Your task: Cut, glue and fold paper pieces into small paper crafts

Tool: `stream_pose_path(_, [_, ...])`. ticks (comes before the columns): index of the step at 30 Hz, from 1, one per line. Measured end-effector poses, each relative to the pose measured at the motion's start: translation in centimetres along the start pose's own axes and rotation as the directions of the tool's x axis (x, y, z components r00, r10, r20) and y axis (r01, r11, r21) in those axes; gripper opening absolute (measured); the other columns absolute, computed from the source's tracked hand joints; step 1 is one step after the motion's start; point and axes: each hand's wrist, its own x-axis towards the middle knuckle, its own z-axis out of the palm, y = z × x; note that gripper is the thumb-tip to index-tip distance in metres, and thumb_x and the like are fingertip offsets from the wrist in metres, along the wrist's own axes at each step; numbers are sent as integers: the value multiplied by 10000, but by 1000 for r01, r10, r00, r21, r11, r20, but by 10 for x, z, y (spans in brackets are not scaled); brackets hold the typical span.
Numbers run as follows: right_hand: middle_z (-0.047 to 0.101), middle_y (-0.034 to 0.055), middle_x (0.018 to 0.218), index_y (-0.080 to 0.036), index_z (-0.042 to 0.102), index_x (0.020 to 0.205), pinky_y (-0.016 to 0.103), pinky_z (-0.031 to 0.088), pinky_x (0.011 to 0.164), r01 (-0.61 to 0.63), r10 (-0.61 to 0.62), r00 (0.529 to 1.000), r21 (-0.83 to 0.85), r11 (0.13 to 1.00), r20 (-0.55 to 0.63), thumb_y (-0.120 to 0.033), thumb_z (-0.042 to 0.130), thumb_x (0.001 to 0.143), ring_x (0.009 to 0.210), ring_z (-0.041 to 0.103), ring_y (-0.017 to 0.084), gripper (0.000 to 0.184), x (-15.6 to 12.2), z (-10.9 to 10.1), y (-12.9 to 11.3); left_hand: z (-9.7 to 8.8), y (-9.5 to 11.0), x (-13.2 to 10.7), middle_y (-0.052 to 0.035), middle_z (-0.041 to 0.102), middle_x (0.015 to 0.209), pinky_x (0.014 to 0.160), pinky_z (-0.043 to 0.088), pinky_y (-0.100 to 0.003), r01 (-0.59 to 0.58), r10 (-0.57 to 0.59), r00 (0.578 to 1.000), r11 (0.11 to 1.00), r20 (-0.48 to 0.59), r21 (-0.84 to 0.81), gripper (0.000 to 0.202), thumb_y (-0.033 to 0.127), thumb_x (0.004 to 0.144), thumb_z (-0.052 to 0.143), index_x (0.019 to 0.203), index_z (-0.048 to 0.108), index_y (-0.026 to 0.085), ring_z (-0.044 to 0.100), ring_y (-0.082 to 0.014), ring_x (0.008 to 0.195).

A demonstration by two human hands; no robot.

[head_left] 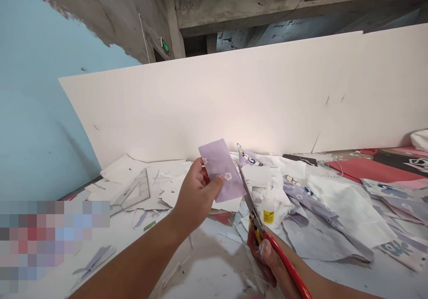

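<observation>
My left hand [194, 192] pinches a lilac rectangle [220, 160] with white flowers, thumb on its front and fingers behind; whether it is paper or cloth I cannot tell. Closed around red-handled scissors [251, 201] is my right hand [267, 259]. The blades point up and away, along the right edge of the lilac piece near its lower right corner. Something yellow [257, 233] shows beside the scissors' pivot, partly hidden by my fingers. Just right of the blades stands a small white bottle [268, 212] with a yellow label.
Behind the cluttered table [214, 254] rises a large white board [214, 107]. A clear set square [133, 192] lies on white sheets at left. Lilac floral material [321, 236], white crumpled material [347, 209] and red sheets [371, 168] spread over the right. Scraps [96, 261] lie at left.
</observation>
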Motion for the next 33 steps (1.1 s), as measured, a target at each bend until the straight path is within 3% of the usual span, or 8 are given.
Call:
stream_pose_path(3, [279,-71,557,-211,411,698,218,261,398,-4,2,1000,-122,992,-13,-753,272,751,443,222,73,562,-7,5,-16,1,0,0,24,609,772,515,449,-170,-4,4,1000,1000,3,-10,249,253,757,605,990,521,220,562,-86,631])
stream_pose_path(8, [253,-80,536,-227,319,651,215,271,386,-46,48,999,-118,992,8,-764,277,737,436,227,74,546,-5,6,-22,1,-1,-2,21,622,778,535,449,-166,-11,11,1000,1000,6,1,240,249,763,596,991,524,221,561,-81,639])
stream_pose_path(22, [279,-73,452,-236,337,604,246,163,349,-101,101,995,-50,994,-2,-744,368,723,381,196,82,523,-4,5,-15,3,6,-5,-6,659,802,538,427,-192,5,-5,1000,1000,-3,16,268,270,727,615,975,531,214,570,-110,653])
stream_pose_path(33, [279,-94,467,-228,300,607,222,239,384,-198,198,980,-22,980,10,-796,310,684,390,247,60,573,1,1,-16,3,3,-3,21,608,721,500,408,-170,-21,21,1000,999,-14,-24,238,255,734,616,952,533,209,545,-88,599])
